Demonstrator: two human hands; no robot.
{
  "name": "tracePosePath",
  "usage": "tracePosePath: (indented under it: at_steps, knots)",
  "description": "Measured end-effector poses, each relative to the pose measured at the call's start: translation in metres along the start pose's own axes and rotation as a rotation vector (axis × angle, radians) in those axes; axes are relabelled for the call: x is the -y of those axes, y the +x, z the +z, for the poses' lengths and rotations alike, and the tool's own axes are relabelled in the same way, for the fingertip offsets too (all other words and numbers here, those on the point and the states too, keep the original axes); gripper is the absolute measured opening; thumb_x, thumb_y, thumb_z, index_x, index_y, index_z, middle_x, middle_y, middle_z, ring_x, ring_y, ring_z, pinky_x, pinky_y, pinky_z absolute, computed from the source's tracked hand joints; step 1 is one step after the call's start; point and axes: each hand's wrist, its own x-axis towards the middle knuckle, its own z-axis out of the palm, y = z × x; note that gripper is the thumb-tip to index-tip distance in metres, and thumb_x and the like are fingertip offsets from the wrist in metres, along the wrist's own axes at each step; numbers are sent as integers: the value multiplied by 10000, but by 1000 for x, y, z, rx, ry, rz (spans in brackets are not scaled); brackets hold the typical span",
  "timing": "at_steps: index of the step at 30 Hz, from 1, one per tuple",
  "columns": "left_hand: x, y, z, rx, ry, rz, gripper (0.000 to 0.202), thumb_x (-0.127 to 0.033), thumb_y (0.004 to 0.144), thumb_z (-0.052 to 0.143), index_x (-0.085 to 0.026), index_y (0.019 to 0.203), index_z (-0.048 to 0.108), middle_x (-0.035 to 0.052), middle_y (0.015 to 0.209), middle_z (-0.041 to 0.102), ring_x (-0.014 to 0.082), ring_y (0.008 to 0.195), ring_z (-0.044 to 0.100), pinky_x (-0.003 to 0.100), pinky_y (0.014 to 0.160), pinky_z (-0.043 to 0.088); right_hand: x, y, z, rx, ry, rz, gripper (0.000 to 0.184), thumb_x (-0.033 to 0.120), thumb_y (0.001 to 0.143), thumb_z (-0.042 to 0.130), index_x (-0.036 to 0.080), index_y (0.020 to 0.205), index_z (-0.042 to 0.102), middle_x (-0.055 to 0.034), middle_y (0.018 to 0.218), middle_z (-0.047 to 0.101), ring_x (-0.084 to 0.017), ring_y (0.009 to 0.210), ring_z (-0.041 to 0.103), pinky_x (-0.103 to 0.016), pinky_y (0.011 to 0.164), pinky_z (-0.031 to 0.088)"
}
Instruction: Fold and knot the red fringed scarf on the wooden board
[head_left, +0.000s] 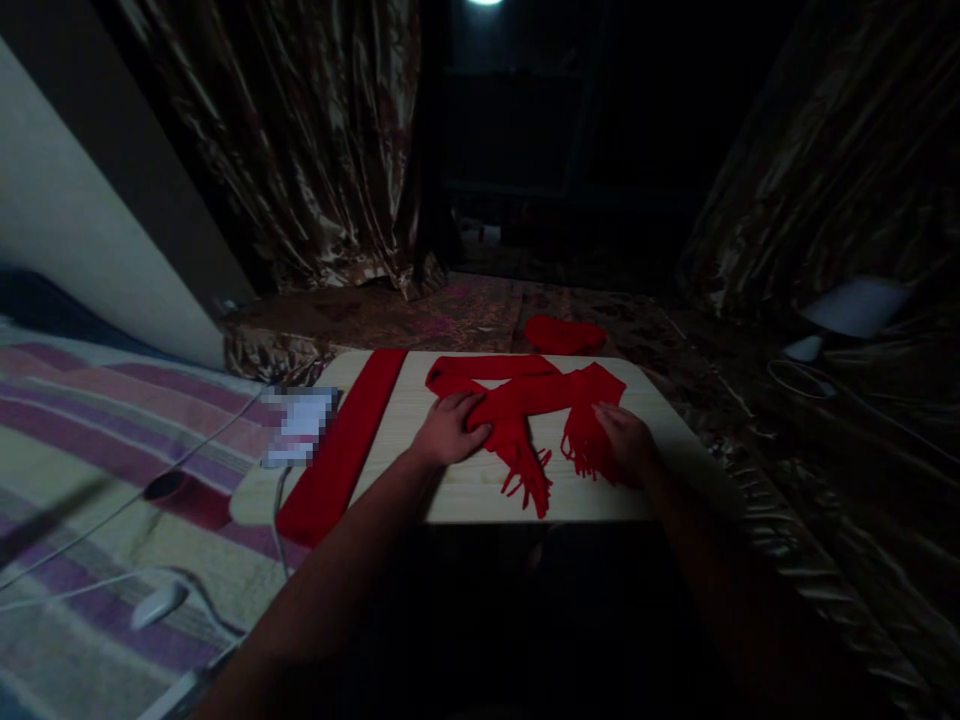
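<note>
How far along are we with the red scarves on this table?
Done: one folded scarf lies as a flat strip along the table's left side. In hand: the fringed scarf lies crossed mid-table, left hand on the crossing, right hand on a fringed end. Left: its loop and fringes lie loose, not folded flat.

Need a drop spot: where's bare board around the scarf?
Bare wood: the lane between the folded strip and the left hand; the near edge of the board below the fringes; a sliver right of the right hand. Crowded: the middle, under the scarf and both hands.
</note>
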Motion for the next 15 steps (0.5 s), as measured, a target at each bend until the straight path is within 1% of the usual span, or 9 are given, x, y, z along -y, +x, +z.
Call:
tracePosePath:
  at_steps: [2, 3, 5, 6, 8, 10, 13, 15]
  knots:
    - [0, 1, -2, -7, -38, -11, 650, -529, 872, 586, -171, 1414, 565, 141, 1397, 597, 283, 1305, 531, 432, 1151, 369, -7, 4, -4, -154, 205, 130, 428, 500, 859, 528, 177, 1012, 764, -113, 1102, 746, -271, 1049, 674, -416, 950, 509]
    - [0, 1, -3, -11, -70, -9, 627, -528, 886, 564, -166, 1399, 580, 135, 1388, 606, 274, 1295, 539, 416, 1150, 372, -8, 5, -8, -242, 263, 205, 423, 499, 821, 555, 162, 976, 759, -118, 1049, 753, -270, 972, 685, -399, 871, 535]
    - [2, 1, -4, -18, -148, -11, 573, -527, 925, 493, -176, 1363, 611, 108, 1362, 630, 248, 1272, 555, 382, 1139, 385, -8, 4, -14, -379, 299, 342, 400, 476, 748, 591, 141, 909, 739, -129, 942, 751, -261, 827, 677, -368, 722, 539]
    - [3, 2, -4, -27, -183, -29, 547, -516, 939, 459, -183, 1339, 628, 93, 1333, 650, 234, 1247, 571, 366, 1124, 399, -6, 3, -16, -408, 296, 397, 379, 458, 729, 593, 140, 888, 727, -124, 890, 746, -249, 763, 664, -354, 672, 527]
    - [7, 3, -3, -27, -203, -88, 519, -492, 942, 430, -192, 1302, 654, 84, 1312, 664, 233, 1243, 570, 358, 1108, 409, -2, 1, -18, -387, 268, 421, 302, 404, 714, 577, 158, 829, 709, -103, 818, 734, -230, 737, 650, -330, 664, 515]
    - [11, 5, -3, -34, -173, -170, 499, -463, 927, 428, -184, 1249, 686, 87, 1260, 692, 252, 1227, 574, 371, 1086, 421, 2, 0, -17, -364, 241, 370, 235, 353, 708, 562, 172, 788, 688, -80, 777, 723, -213, 743, 650, -315, 712, 512]
    - [15, 7, -5, -43, -158, -248, 468, -429, 906, 426, -176, 1153, 732, 91, 1172, 731, 255, 1140, 624, 354, 1016, 464, 5, -2, -16, -333, 208, 337, 195, 310, 709, 535, 187, 772, 672, -62, 771, 722, -196, 740, 651, -298, 734, 506]
    - [16, 7, -8, -77, -158, -289, 441, -398, 894, 426, -175, 1092, 751, 95, 1116, 748, 250, 1071, 658, 333, 954, 488, 7, -3, -16, -311, 180, 341, 189, 304, 712, 536, 193, 783, 672, -54, 786, 728, -190, 744, 653, -288, 733, 503]
